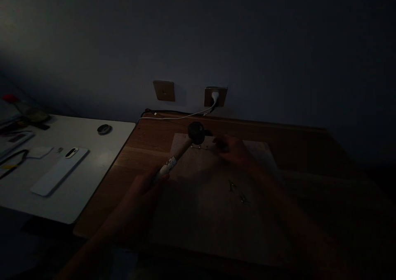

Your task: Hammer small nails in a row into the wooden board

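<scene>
board (210, 218) on table (130, 160) | fasteners (241, 198) on board | phone (60, 170) left | 2 wall plates (163, 91) behind

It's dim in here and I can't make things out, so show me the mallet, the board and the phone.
Mallet (183, 149): head view, bare stretch of its handle.
Board (199, 216): head view, bare top surface.
Phone (60, 171): head view, middle of its white back.

Dark-headed mallet (183, 148), dark-specked white handle wrap (168, 165), brown wood-grained table (130, 160), white phone (60, 172)

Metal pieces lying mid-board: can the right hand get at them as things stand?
Likely yes: nothing covers the metal pieces, and the right hand is nearby; whether it holds something is too dark to tell.
</scene>
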The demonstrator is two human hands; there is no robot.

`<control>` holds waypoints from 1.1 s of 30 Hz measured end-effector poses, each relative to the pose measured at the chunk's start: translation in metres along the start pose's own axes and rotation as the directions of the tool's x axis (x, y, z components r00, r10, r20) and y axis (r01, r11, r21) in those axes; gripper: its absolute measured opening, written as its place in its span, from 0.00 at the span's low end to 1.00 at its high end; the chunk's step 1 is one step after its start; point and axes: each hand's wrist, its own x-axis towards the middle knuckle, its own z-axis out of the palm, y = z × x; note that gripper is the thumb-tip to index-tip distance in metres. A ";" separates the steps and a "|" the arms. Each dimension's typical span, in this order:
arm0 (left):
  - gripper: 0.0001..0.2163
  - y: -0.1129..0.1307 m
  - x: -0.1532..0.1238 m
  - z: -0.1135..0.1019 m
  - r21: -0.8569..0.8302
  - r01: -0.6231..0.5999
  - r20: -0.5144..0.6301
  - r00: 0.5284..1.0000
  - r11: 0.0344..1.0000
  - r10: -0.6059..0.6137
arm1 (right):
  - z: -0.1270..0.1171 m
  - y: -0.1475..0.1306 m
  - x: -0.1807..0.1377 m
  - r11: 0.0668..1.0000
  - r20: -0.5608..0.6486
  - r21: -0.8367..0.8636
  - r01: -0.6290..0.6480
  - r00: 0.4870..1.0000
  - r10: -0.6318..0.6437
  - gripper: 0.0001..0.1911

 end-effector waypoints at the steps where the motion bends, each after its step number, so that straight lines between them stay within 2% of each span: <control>1: 0.24 0.000 0.000 0.000 -0.014 0.003 -0.001 1.000 1.000 -0.003 | 0.004 0.001 0.001 1.000 0.010 -0.001 0.007 1.000 -0.007 0.17; 5: 0.23 0.002 -0.003 -0.001 -0.054 0.036 0.016 0.999 0.998 -0.035 | 0.009 0.002 0.003 0.999 0.046 -0.030 0.020 0.999 -0.019 0.17; 12: 0.26 0.001 -0.006 -0.002 -0.074 0.070 0.018 0.997 0.995 -0.069 | 0.002 -0.004 0.010 0.996 0.133 -0.085 0.028 0.991 -0.017 0.21; 17: 0.23 0.002 -0.005 -0.003 -0.069 0.045 0.041 0.998 0.997 -0.042 | 0.004 -0.011 0.016 0.995 0.167 -0.094 0.027 0.986 -0.011 0.21; 21: 0.21 0.003 -0.005 -0.003 -0.056 0.044 0.046 0.998 0.997 -0.041 | 0.003 -0.013 0.014 0.997 0.163 -0.082 0.012 0.987 0.001 0.22; 27: 0.25 0.004 -0.007 0.002 -0.067 0.098 0.049 0.994 0.993 -0.095 | 0.001 -0.015 0.007 0.997 0.130 -0.076 -0.016 0.991 0.026 0.20; 30: 0.24 0.004 -0.001 0.003 0.031 0.041 0.053 0.998 0.999 -0.043 | 0.003 -0.017 0.006 0.996 0.094 -0.084 -0.015 0.995 0.023 0.21; 33: 0.22 0.004 0.009 0.004 0.167 -0.085 0.075 0.995 0.982 0.073 | 0.006 -0.015 0.006 0.997 0.068 -0.082 -0.010 0.998 0.016 0.18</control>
